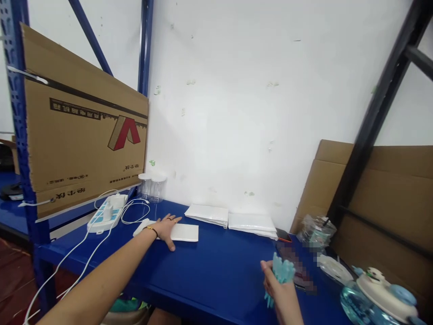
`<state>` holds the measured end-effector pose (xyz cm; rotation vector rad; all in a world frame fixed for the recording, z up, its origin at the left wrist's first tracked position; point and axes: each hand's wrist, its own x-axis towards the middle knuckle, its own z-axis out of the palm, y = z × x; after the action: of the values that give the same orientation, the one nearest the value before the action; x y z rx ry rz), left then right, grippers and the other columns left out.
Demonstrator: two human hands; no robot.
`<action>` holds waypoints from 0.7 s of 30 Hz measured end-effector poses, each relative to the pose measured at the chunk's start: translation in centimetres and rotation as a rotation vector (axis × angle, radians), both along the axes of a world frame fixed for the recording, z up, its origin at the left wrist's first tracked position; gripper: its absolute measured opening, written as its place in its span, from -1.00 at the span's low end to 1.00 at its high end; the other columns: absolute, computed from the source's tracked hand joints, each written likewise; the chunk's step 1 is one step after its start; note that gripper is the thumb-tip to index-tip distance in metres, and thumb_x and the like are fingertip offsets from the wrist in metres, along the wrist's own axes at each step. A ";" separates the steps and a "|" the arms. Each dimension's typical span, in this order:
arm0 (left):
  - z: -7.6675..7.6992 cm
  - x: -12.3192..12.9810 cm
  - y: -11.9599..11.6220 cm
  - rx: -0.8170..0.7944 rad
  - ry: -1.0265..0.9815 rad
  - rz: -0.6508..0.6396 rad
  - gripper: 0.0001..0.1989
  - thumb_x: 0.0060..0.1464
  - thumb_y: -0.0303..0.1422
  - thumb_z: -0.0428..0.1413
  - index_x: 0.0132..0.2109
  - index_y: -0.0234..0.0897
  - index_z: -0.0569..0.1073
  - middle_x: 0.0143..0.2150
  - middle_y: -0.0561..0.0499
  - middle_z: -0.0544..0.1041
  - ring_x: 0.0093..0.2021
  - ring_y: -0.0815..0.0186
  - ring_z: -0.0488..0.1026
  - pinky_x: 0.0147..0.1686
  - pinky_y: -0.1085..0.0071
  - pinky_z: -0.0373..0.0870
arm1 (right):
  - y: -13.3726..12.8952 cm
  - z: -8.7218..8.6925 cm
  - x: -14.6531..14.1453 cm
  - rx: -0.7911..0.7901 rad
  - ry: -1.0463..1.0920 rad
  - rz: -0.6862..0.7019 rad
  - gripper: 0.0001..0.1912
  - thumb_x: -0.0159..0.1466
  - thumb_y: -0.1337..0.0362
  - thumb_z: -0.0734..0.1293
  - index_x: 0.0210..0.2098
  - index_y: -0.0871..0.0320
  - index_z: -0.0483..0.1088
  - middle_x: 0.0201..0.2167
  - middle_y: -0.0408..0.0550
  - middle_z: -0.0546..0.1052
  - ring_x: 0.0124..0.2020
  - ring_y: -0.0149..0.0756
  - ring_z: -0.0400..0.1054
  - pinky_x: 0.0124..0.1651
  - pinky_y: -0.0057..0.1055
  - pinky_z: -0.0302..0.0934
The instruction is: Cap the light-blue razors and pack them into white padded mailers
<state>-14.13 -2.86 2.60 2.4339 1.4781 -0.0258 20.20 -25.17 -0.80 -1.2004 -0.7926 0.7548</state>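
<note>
My left hand lies palm down with its fingers spread, over a flat white rectangular piece on the blue table. Part of that piece is hidden under the hand and wrist. My right hand is closed around a bundle of thin light-blue pieces, whose bumpy ends stick out above and below the fingers; I cannot tell their exact kind. Against the wall, beyond both hands, lie two white flat packets, one on the left and one on the right.
On the left are a power strip with white cables and two clear lidded jars beside a cardboard panel. A blurred dark flat object, a clear plastic bag and a blue-tinted teapot stand right.
</note>
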 end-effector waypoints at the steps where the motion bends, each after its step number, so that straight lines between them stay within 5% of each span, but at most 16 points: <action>1: 0.1 -0.6 0.6 -0.021 0.041 0.017 0.38 -0.70 0.01 0.34 0.33 -0.26 -0.07 0.34 -0.36 -0.08 0.31 -0.29 -0.29 0.11 -0.31 -0.22 | 0.1 -0.4 -0.2 -0.039 0.008 -0.006 -0.63 -0.01 0.02 0.46 -0.50 0.08 0.24 -0.73 -0.34 0.08 -0.72 -0.43 -0.02 -0.62 -0.46 -0.17; 7: 0.8 -0.8 0.7 -0.032 -0.321 0.039 -0.08 -0.62 -0.11 0.34 0.03 -0.33 0.38 0.08 -0.31 0.37 0.14 -0.24 0.20 0.14 -0.08 0.00 | -0.1 0.3 -0.5 0.018 0.027 0.071 -0.50 0.12 -0.04 0.34 -0.69 0.05 0.03 -0.76 -0.30 0.05 -0.71 -0.39 -0.02 -0.59 -0.40 -0.06; 12: 3.5 2.3 -1.5 -0.111 -0.688 0.087 -0.48 0.01 0.04 -0.03 -0.03 -0.25 0.31 -0.06 -0.12 0.46 -0.02 0.08 0.41 -0.02 0.20 0.32 | -0.9 3.3 -0.4 0.106 -0.095 0.128 -0.54 0.23 -0.02 0.23 -0.68 0.08 0.16 -0.55 -0.08 0.35 -0.38 -0.22 0.25 -0.27 -0.32 0.14; 15: 4.8 5.1 -3.5 -0.707 -1.492 0.311 -0.57 0.03 -0.05 0.03 -0.13 -0.33 0.32 -0.23 -0.14 0.50 -0.18 0.10 0.49 -0.16 0.15 0.43 | -1.1 5.2 -0.5 0.180 -0.208 0.073 -0.57 0.23 0.03 0.25 -0.67 0.10 0.16 -0.53 -0.12 0.30 -0.40 -0.26 0.19 -0.27 -0.35 0.09; 18: 5.1 8.1 -5.5 -1.050 -1.782 0.419 -0.68 0.08 -0.15 0.00 -0.19 -0.35 0.34 -0.38 -0.11 0.51 -0.34 0.13 0.52 -0.28 0.16 0.47 | -1.2 7.1 -1.0 0.234 -0.251 0.085 -0.57 0.20 0.01 0.27 -0.67 0.11 0.20 -0.60 -0.15 0.24 -0.52 -0.31 0.13 -0.40 -0.38 0.06; 21: 4.3 11.0 -6.9 -1.211 -1.992 0.514 -0.78 0.13 -0.26 -0.02 -0.19 -0.34 0.35 -0.44 -0.02 0.50 -0.47 0.25 0.50 -0.41 0.34 0.48 | -1.3 9.3 -2.3 0.239 -0.275 0.151 -0.57 0.17 -0.03 0.28 -0.65 0.13 0.27 -0.63 -0.14 0.26 -0.56 -0.33 0.15 -0.48 -0.40 0.06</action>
<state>-3.16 -9.77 6.89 0.3083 0.5058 0.9251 17.93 -26.45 8.55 -1.0473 -1.1777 0.6029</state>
